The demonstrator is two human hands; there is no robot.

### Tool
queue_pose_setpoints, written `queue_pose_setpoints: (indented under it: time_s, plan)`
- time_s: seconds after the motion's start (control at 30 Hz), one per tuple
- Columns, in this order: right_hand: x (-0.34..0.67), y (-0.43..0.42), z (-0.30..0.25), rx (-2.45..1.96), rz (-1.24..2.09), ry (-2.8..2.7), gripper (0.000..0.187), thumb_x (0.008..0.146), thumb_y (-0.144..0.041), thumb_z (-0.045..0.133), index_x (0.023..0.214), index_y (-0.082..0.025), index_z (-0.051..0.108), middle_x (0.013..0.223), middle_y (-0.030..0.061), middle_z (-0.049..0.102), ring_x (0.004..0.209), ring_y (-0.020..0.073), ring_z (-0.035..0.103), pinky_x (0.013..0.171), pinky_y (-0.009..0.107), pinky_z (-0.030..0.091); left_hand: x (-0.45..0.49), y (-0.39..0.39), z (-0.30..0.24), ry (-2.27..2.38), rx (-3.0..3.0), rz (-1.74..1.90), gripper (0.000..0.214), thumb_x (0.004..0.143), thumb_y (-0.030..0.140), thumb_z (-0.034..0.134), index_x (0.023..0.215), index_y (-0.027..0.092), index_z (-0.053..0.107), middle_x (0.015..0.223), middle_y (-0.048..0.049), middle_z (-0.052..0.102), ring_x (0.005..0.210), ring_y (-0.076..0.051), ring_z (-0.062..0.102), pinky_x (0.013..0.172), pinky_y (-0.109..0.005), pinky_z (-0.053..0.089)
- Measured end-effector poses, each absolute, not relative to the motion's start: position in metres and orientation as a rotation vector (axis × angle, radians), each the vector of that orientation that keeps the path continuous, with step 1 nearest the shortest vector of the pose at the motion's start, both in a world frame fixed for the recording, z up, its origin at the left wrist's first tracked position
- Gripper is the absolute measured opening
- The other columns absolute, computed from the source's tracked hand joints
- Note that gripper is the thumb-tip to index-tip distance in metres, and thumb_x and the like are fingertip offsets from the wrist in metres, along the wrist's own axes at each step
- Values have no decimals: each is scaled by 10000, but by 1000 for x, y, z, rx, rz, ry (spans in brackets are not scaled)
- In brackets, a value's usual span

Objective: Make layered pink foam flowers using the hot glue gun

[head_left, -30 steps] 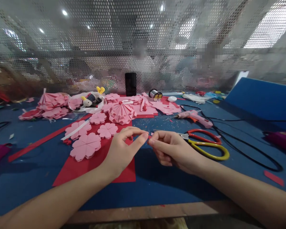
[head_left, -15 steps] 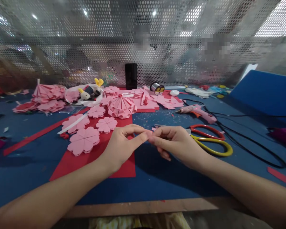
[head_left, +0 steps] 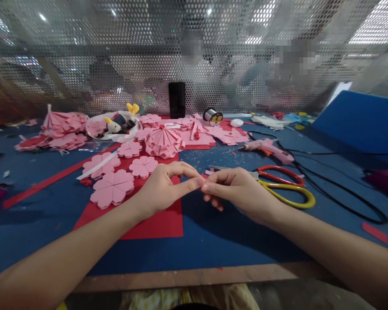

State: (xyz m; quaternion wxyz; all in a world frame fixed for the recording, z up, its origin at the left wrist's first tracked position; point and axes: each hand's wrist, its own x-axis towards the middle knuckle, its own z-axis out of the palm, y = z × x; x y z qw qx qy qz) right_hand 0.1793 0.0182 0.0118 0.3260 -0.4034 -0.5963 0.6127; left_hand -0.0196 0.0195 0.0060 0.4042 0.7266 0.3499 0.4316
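Note:
My left hand point(head_left: 168, 185) and my right hand point(head_left: 236, 189) meet above the table, thumbs and forefingers pinched together tip to tip. A tiny red piece point(head_left: 204, 175) shows between the fingertips; most of it is hidden, and its kind is unclear. Left of my left hand lie stacked pink paper flowers point(head_left: 112, 188) on a red sheet point(head_left: 163, 221). Behind it sits a folded pink paper ball point(head_left: 164, 142) with a red top. Beyond my right hand rest scissors with one red and one yellow handle point(head_left: 305, 201).
A pink glue gun point(head_left: 270, 150) and its black cable point(head_left: 342, 200) lie at the right. Farther back are a wire spool point(head_left: 213, 117), a black phone point(head_left: 177, 100) and a blue board point(head_left: 358, 122). A perforated metal screen point(head_left: 142, 51) rises behind the table.
The view has shifted slightly. My hands stay pinched together, with the right hand's lower fingers curled in a little more; a bit of red now shows between the fingertips.

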Motion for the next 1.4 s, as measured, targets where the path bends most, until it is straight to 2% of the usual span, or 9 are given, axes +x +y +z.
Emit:
queue_pose_setpoints:
  time_s: [0.13, 0.23, 0.3, 0.43, 0.57, 0.77, 1.0, 1.27, 1.4]
  plan:
    - [180, 18, 11, -1055, 1483, -1605, 273, 676, -422, 828, 752, -171, 751, 661, 26, 699, 561, 119, 610, 549, 256, 518, -20, 17, 7, 899, 1859, 1107, 124, 886, 262, 665, 814, 188, 733, 905, -38, 712, 877, -165, 651, 845, -296, 501]
    - [182, 18, 13, -1026, 1218, -1635, 261, 676, -391, 834, 852, -209, 770, 823, 42, 748, 741, 172, 674, 712, 307, 552, -19, 16, 6, 921, 1844, 1159, 123, 888, 268, 663, 821, 186, 728, 924, -44, 709, 893, -170, 650, 859, -302, 501]
    - [184, 18, 15, -1018, 1093, -1659, 247, 701, -401, 817, 872, -228, 775, 897, 50, 756, 814, 198, 685, 765, 335, 556, -19, 16, 5, 927, 1846, 1159, 120, 880, 273, 671, 819, 189, 731, 919, -43, 709, 884, -169, 651, 849, -301, 505]
    - [186, 18, 15, -970, 1005, -1771, 175, 785, -398, 753, 816, -227, 772, 874, 50, 742, 817, 197, 666, 758, 330, 541, -18, 16, 6, 926, 1864, 1139, 103, 868, 261, 681, 815, 194, 739, 895, -38, 709, 851, -165, 650, 819, -301, 510]
    - [186, 18, 14, -953, 1089, -1781, 207, 836, -402, 705, 838, -197, 739, 838, 39, 715, 773, 164, 634, 715, 292, 507, -17, 16, 7, 901, 1888, 1116, 70, 858, 227, 697, 819, 189, 741, 907, -35, 711, 862, -158, 649, 833, -290, 500]
    - [186, 19, 14, -985, 1161, -1707, 226, 821, -414, 719, 833, -189, 739, 778, 33, 706, 727, 154, 638, 688, 282, 510, -16, 15, 6, 885, 1888, 1061, 40, 851, 215, 709, 828, 193, 734, 920, -21, 714, 884, -150, 649, 847, -275, 484]
    - [191, 27, 15, -908, 1226, -1727, 197, 793, -399, 751, 847, -214, 792, 809, 39, 752, 703, 156, 660, 693, 302, 546, -19, 15, 7, 824, 1813, 1034, 59, 853, 214, 699, 802, 193, 721, 930, -27, 717, 907, -163, 651, 863, -299, 475]
    - [192, 24, 18, -803, 744, -1873, 116, 826, -266, 724, 915, -254, 797, 873, 26, 775, 799, 171, 715, 723, 280, 590, -18, 14, 10, 840, 1752, 1024, 93, 833, 236, 721, 768, 170, 714, 916, -33, 703, 894, -160, 632, 842, -292, 456]
    - [192, 22, 17, -763, 644, -1915, 122, 834, -239, 719, 925, -270, 794, 871, 12, 778, 792, 160, 724, 705, 259, 594, -18, 14, 9, 833, 1735, 1027, 95, 832, 228, 719, 763, 164, 707, 904, -32, 700, 871, -153, 630, 824, -287, 456]
